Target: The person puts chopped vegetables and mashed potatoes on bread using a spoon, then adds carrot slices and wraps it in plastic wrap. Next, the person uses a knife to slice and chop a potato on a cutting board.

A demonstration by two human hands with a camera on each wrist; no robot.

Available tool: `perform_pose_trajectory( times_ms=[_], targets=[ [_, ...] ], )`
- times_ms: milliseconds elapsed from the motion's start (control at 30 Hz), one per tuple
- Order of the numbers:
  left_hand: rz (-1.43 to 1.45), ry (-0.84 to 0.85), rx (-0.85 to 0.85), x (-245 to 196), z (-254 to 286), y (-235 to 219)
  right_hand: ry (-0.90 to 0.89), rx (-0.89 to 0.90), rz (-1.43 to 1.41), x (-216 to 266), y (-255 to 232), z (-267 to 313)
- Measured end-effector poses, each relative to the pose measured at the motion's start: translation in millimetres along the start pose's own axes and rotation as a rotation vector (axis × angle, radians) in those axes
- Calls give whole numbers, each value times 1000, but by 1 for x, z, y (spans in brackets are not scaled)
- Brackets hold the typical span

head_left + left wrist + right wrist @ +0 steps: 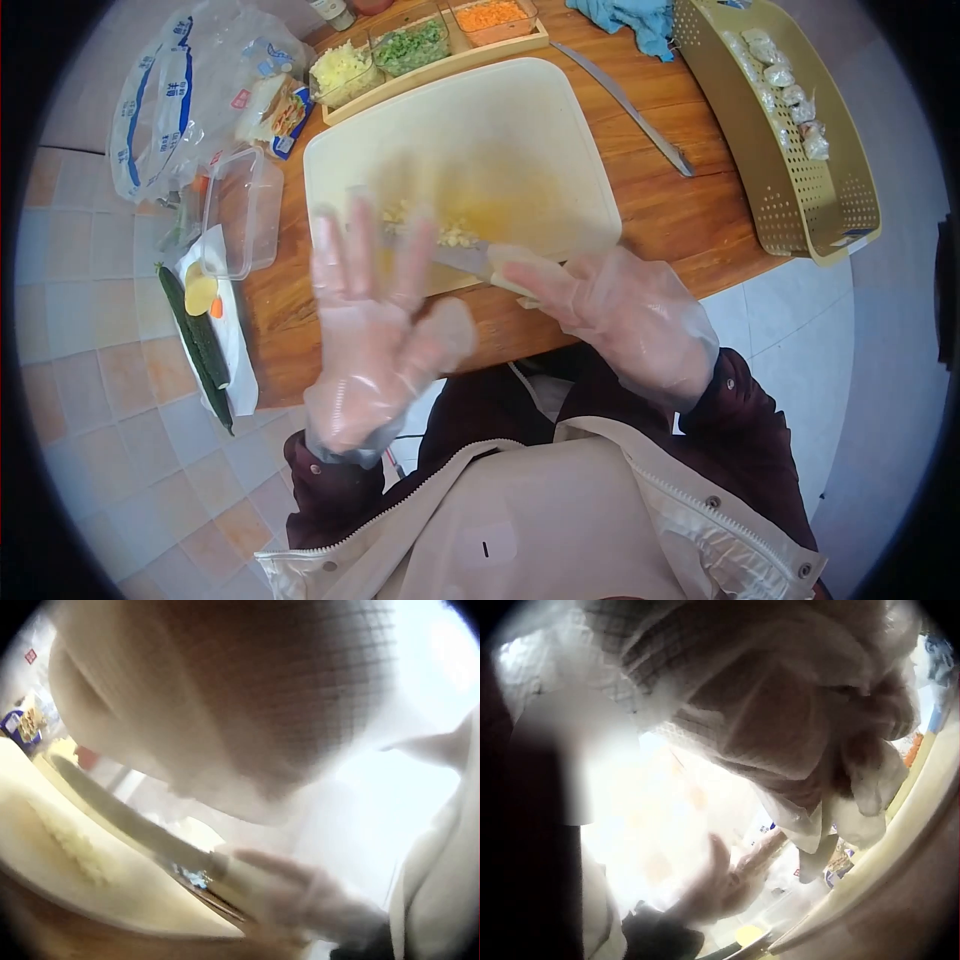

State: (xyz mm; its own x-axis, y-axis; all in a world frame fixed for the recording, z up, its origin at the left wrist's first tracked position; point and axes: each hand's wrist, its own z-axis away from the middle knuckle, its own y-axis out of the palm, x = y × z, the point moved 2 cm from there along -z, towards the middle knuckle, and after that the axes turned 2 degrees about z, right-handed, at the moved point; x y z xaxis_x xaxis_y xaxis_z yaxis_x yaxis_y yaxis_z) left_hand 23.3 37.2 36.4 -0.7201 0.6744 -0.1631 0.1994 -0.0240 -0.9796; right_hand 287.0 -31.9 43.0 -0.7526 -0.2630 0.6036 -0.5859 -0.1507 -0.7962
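My right hand (640,315), in a clear plastic glove, grips the pale handle of a kitchen knife (135,825). The blade points left over the front of the white cutting board (455,105). Finely chopped pale yellow bits (75,851) lie in a strip on the board, partly behind the left fingers in the head view. My left hand (370,320), also gloved, is raised near the board's front left edge with fingers spread and nothing in them; it is blurred. A damp yellowish patch spreads across the board beside the bits.
Behind the board, a wooden tray holds containers of pale shreds (345,75), chopped greens (410,48) and orange bits (493,20). A long metal blade (630,110) and a perforated basket (790,190) are at right. Cucumbers (190,330), a plastic box (240,215) and bags (165,100) stand left.
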Motion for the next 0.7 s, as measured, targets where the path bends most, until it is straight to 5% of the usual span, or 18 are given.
perform_pose_trajectory(
  times_ms=[133, 467, 700],
  targets=[
    [71, 6, 156, -28, -12, -4, -41, 69, 272, 4, -2, -8],
    [48, 20, 72, 10, -17, 13, -163, -81, 314, -7, -9, -1],
    [142, -37, 84, 35, -17, 23, -63, -109, 281, -13, -22, 16]
  ],
)
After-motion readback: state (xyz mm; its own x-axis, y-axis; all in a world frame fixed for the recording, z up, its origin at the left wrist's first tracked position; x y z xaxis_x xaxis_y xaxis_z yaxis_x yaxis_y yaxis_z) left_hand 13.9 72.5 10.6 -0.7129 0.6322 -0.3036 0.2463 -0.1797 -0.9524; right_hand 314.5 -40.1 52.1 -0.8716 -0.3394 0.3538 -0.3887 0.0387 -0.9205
